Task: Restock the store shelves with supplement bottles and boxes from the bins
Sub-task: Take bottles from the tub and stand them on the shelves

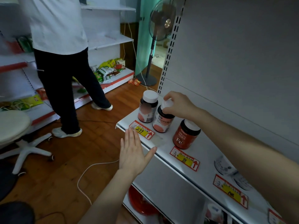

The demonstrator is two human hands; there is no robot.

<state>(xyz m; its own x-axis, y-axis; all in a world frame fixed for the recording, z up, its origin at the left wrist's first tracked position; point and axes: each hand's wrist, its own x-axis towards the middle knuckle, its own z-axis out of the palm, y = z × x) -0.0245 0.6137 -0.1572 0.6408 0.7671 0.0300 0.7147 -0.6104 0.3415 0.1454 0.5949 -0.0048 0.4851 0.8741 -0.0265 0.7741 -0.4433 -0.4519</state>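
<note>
Reader: What is hidden near your right hand (pixel 179 105)?
Legend: Its fingers curl round the white cap of the middle bottle (pixel 163 122), covering most of it. Your forearm partly covers the cap of the red bottle (pixel 186 135). The label of the rear bottle (pixel 148 109) is blurred.
Reader: Orientation?
Legend: Middle bottle stands on the shelf (pixel 205 152), long axis roughly upright, cap up. Your left hand (pixel 134 151) is flat, empty, at the shelf edge.

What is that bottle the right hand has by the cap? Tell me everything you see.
The bottle is dark, seemingly plastic, with a white cap and a white label bearing a pink patch. It stands slightly tilted on the white shelf, between a matching bottle and a red bottle. The right hand grips its cap from above.
</note>
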